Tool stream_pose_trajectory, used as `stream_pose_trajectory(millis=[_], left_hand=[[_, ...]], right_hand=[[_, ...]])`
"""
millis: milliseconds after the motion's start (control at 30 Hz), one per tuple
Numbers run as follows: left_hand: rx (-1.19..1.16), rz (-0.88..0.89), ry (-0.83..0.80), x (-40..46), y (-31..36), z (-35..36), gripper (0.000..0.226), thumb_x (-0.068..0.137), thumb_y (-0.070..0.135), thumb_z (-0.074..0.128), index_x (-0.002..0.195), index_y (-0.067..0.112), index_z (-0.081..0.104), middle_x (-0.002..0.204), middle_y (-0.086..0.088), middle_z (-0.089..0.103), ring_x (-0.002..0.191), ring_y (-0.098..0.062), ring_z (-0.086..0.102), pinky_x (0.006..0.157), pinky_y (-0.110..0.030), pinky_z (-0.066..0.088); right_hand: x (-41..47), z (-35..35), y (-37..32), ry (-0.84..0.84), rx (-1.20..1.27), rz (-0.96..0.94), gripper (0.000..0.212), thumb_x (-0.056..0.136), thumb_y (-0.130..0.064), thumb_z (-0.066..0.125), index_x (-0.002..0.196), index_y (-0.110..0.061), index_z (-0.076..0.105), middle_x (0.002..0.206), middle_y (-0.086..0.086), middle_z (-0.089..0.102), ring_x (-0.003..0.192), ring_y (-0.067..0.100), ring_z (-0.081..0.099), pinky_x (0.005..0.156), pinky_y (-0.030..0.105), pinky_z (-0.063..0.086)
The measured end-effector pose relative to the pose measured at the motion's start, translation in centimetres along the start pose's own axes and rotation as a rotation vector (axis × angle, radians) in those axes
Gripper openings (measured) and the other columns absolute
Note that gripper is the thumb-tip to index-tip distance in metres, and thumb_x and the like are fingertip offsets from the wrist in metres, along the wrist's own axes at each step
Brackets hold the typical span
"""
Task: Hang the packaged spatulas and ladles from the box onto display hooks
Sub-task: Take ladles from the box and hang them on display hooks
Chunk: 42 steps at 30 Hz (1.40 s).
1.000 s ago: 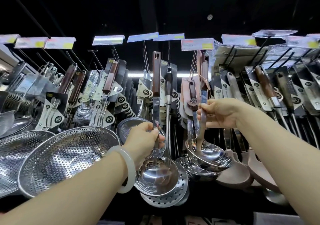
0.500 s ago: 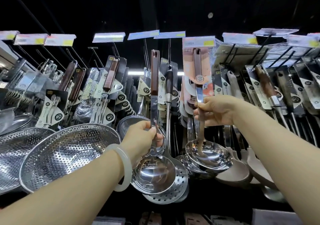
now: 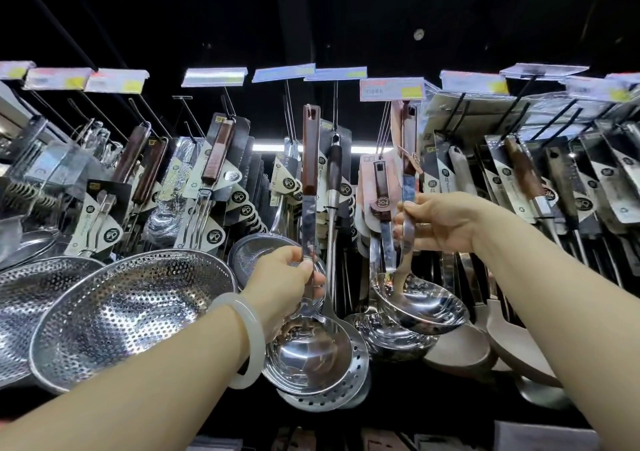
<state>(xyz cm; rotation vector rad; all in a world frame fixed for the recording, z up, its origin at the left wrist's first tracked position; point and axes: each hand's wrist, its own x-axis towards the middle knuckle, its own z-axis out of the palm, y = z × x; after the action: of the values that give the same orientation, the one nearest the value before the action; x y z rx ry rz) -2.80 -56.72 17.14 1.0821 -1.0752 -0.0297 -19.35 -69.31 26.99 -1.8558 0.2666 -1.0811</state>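
My left hand (image 3: 284, 277) grips the steel shaft of a ladle with a brown handle (image 3: 310, 152), held upright below the hooks, its bowl (image 3: 306, 353) hanging under my wrist. My right hand (image 3: 438, 222) holds a second ladle (image 3: 420, 303) by its shaft, the handle in pink card packaging (image 3: 408, 138) raised to the display hook under a price tag (image 3: 391, 89). I cannot tell if the packaging hole is on the hook. More packaged ladles (image 3: 381, 194) hang just behind it.
Perforated steel colanders (image 3: 128, 315) fill the lower left. Packaged utensils with wooden handles (image 3: 218, 159) hang left; packaged spatulas (image 3: 523, 170) hang right. A slotted skimmer (image 3: 349, 378) hangs behind my left ladle. Beige spoon heads (image 3: 460, 350) sit lower right.
My right hand has shifted slightly with its ladle, whose pink card has turned edge-on near the hook. The left hand and its ladle stay about where they were.
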Motion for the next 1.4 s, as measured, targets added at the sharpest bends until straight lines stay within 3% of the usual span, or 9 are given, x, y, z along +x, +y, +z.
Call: stream_pose_trajectory(millis=[167, 367, 467, 600, 767, 867, 1000, 1100, 1400], left_hand=[[0.008, 0.006, -0.005, 0.2, -0.2, 0.3, 0.031, 0.098, 0.012, 0.042, 0.128, 0.008, 0.047, 0.071, -0.001, 0.064, 0.055, -0.012, 0.061, 0.051, -0.022, 0.045], [0.014, 0.015, 0.000, 0.0, -0.1, 0.3, 0.013, 0.098, 0.013, 0.041, 0.103, 0.016, 0.052, 0.071, 0.000, 0.063, 0.056, -0.011, 0.060, 0.035, -0.012, 0.042], [-0.003, 0.008, 0.006, -0.1, -0.3, 0.4, 0.011, 0.098, 0.012, 0.042, 0.096, 0.020, 0.049, 0.071, -0.001, 0.064, 0.048, -0.007, 0.060, 0.027, -0.007, 0.035], [0.013, 0.013, -0.005, 0.2, -0.5, 0.5, 0.020, 0.098, 0.013, 0.042, 0.116, 0.014, 0.051, 0.071, 0.000, 0.064, 0.051, -0.008, 0.060, 0.031, -0.007, 0.037], [0.013, -0.006, -0.004, 0.3, -0.8, 0.6, 0.011, 0.098, 0.013, 0.042, 0.101, 0.017, 0.052, 0.074, -0.001, 0.065, 0.057, -0.011, 0.061, 0.040, -0.018, 0.046], [0.017, -0.014, -0.007, 0.3, -1.0, 0.6, 0.016, 0.098, 0.014, 0.042, 0.086, 0.022, 0.051, 0.075, 0.000, 0.066, 0.056, -0.009, 0.062, 0.033, -0.010, 0.042], [0.005, -0.013, -0.002, 0.6, -1.2, 0.7, 0.020, 0.097, 0.015, 0.043, 0.115, 0.016, 0.052, 0.073, 0.002, 0.067, 0.049, -0.004, 0.063, 0.046, -0.018, 0.043], [0.005, -0.012, -0.010, 0.7, -1.2, 0.9, 0.030, 0.097, 0.016, 0.043, 0.127, 0.014, 0.048, 0.073, 0.002, 0.067, 0.047, -0.003, 0.063, 0.040, -0.015, 0.044], [-0.042, -0.018, -0.023, 0.2, -1.2, 1.1, 0.030, 0.098, 0.011, 0.041, 0.127, 0.010, 0.045, 0.074, -0.004, 0.063, 0.060, -0.015, 0.061, 0.030, -0.009, 0.038]], right_hand=[[-0.1, 0.1, -0.2, -0.007, -0.002, -0.026, 0.013, 0.098, -0.013, 0.041, 0.095, -0.014, 0.054, 0.076, 0.002, 0.060, 0.061, 0.012, 0.061, 0.053, 0.026, 0.056], [-0.2, 0.3, 0.2, -0.046, 0.036, -0.037, 0.014, 0.098, -0.012, 0.042, 0.090, -0.014, 0.053, 0.076, 0.002, 0.058, 0.051, 0.010, 0.063, 0.041, 0.023, 0.053], [-0.3, 0.6, 0.8, -0.044, 0.015, -0.038, 0.015, 0.097, -0.010, 0.043, 0.087, -0.013, 0.054, 0.076, 0.004, 0.058, 0.064, 0.015, 0.060, 0.044, 0.025, 0.056], [-0.4, 0.6, 0.1, 0.007, -0.085, -0.043, 0.016, 0.096, -0.011, 0.043, 0.084, -0.013, 0.054, 0.073, 0.004, 0.058, 0.067, 0.016, 0.058, 0.036, 0.020, 0.050], [-0.3, 0.4, 0.0, 0.003, -0.103, -0.024, 0.018, 0.097, -0.011, 0.042, 0.084, -0.014, 0.054, 0.073, 0.004, 0.058, 0.067, 0.016, 0.059, 0.037, 0.021, 0.051], [-0.3, 0.0, 0.6, -0.002, -0.099, -0.017, 0.013, 0.097, -0.011, 0.044, 0.090, -0.012, 0.055, 0.073, 0.004, 0.061, 0.066, 0.016, 0.060, 0.044, 0.024, 0.056], [-0.3, -0.2, 1.5, -0.032, -0.056, 0.035, 0.010, 0.096, -0.010, 0.044, 0.097, -0.010, 0.054, 0.073, 0.005, 0.060, 0.047, 0.011, 0.062, 0.041, 0.022, 0.054], [-0.2, -0.1, 2.4, -0.033, -0.020, 0.039, 0.011, 0.097, -0.009, 0.042, 0.096, -0.009, 0.053, 0.069, 0.004, 0.057, 0.039, 0.008, 0.060, 0.039, 0.019, 0.052], [0.8, 0.4, 2.9, 0.033, -0.092, 0.071, 0.016, 0.099, -0.011, 0.040, 0.091, -0.009, 0.054, 0.073, 0.004, 0.057, 0.059, 0.013, 0.057, 0.042, 0.021, 0.054]])
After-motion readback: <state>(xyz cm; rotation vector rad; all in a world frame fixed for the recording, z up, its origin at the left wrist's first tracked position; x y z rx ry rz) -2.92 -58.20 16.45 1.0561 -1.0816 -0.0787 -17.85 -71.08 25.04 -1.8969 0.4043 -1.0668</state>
